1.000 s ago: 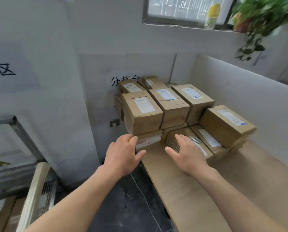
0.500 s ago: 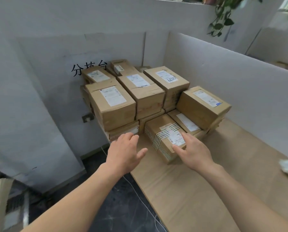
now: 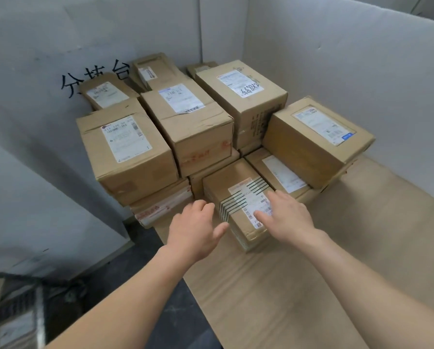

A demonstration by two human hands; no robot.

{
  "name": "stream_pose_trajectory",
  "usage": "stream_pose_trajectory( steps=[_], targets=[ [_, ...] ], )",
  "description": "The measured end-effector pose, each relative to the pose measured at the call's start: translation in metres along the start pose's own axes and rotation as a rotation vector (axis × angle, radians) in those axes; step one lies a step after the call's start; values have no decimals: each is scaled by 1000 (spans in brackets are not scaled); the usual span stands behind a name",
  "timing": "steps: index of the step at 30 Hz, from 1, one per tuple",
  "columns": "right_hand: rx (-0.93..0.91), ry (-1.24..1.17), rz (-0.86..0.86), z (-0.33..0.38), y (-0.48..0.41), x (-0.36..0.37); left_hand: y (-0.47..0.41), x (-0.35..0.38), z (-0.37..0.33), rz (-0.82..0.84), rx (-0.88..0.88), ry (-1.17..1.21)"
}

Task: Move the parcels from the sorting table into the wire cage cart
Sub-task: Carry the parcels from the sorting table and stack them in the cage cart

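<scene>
**Two open hands flanking the nearest parcel**

The left hand (image 3: 195,230) is hovering just left of the striped-tape parcel (image 3: 232,181), fingers relaxed and holding nothing. That parcel is lying at the near edge of the pile on the sorting table (image 3: 286,285). The right hand (image 3: 285,215) is spreading straight fingers over its label; whether they are touching it cannot be told. Other parcels (image 3: 185,122) are sitting stacked behind it.

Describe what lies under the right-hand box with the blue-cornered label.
The box rests on a flat parcel, whose front with a white label sticks out. The parcel's rear and anything beside it underneath are covered.
</scene>
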State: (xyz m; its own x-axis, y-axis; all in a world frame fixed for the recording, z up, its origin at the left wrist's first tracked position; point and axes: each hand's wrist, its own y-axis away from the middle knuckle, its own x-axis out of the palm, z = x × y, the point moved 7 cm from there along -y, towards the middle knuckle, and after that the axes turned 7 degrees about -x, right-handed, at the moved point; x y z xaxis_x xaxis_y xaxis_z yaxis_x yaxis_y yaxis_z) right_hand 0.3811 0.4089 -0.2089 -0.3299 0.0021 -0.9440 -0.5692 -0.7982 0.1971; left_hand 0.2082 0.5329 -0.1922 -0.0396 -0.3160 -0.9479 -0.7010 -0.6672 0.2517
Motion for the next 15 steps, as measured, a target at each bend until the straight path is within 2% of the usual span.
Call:
stream_pose_trajectory(
  steps=[7,11,15],
  targets=[
    [-18,15,-39,-3,-18,7,-20,23,-11,61,-34,57],
    [-29,56,-62,4,-12,10,-20,34,-14,92,-49,182],
    [49,-135,-15,10,7,27,-5,43,-11,112,-66,295]
  ],
)
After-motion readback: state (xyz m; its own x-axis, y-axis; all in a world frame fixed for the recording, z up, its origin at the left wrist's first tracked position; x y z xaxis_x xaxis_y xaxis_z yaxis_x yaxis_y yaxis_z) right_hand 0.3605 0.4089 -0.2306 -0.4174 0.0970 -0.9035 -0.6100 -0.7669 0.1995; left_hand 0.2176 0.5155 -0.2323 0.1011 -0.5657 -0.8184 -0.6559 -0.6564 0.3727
